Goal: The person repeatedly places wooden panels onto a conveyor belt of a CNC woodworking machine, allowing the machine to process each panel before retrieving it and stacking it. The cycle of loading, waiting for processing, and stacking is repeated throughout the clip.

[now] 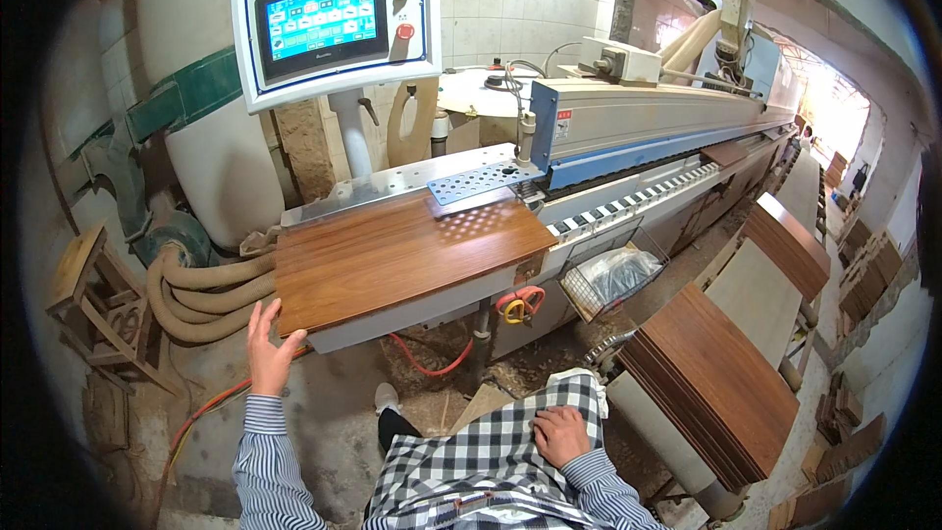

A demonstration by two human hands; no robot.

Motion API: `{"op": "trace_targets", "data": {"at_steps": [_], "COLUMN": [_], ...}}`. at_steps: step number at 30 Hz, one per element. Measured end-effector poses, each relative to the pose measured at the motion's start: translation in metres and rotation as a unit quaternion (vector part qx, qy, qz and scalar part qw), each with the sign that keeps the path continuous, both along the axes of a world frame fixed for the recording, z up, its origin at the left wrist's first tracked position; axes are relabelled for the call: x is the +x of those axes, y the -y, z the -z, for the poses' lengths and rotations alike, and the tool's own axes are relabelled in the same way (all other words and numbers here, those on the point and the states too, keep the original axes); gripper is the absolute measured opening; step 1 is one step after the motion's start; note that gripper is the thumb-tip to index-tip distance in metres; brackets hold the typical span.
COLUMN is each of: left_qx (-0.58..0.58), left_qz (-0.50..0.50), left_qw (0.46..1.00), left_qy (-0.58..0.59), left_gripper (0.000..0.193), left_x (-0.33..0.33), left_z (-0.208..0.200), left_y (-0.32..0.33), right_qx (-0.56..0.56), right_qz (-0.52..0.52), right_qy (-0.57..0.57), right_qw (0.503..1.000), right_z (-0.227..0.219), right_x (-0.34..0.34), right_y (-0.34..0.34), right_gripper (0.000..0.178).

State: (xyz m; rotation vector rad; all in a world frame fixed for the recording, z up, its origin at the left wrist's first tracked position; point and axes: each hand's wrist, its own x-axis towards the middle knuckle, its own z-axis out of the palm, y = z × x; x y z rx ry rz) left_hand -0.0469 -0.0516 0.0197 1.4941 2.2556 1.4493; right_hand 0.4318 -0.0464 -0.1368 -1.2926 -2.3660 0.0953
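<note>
A brown wood-grain panel [402, 260] lies flat on the infeed end of a long machine, its far part beneath a blue perforated plate [481, 183]. At the panel's near left corner is my left hand [270, 353], fingers spread and thumb against the edge; it grips nothing. My right hand [561, 435] rests on the black-and-white checked apron [461, 471], fingers laid loosely against the cloth with no object visible in them. To the right of my body stands a stack of similar brown panels [721, 383].
A control screen [322, 23] with green and red buttons rises behind the panel. The machine's blue-and-beige beam [638, 128] runs to the far right. Below hangs a wire basket [613, 280] holding plastic. Ribbed hoses [211, 299] and a wooden stool [108, 309] stand left. More panels [788, 243] lie farther right.
</note>
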Motion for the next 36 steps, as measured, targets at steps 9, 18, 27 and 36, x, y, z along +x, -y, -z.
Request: {"op": "trace_targets", "data": {"at_steps": [9, 18, 27, 36], "left_qx": [0.01, 0.042, 0.097, 0.11], "left_qz": [0.017, 0.087, 0.033, 0.01], "left_qw": [0.991, 0.943, 0.925, 0.932], "left_qy": [-0.133, -0.319, -0.366, -0.346], "left_gripper": [0.065, 0.059, 0.05, 0.043], "left_x": [0.035, 0.068, 0.073, 0.074], "left_z": [0.006, 0.024, 0.038, 0.045], "left_y": [-0.038, -0.072, -0.082, -0.085], "right_qx": [-0.017, 0.133, 0.112, 0.183], "right_qz": [0.022, 0.184, 0.23, 0.18], "right_qy": [-0.106, -0.031, 0.121, -0.012], "right_qw": [0.994, 0.973, 0.959, 0.967], "right_z": [-0.009, -0.067, -0.06, -0.073], "right_x": [0.0, 0.07, 0.143, 0.09], "right_y": [0.002, -0.073, -0.13, -0.005], "right_gripper": [0.019, 0.046, 0.047, 0.034]}}
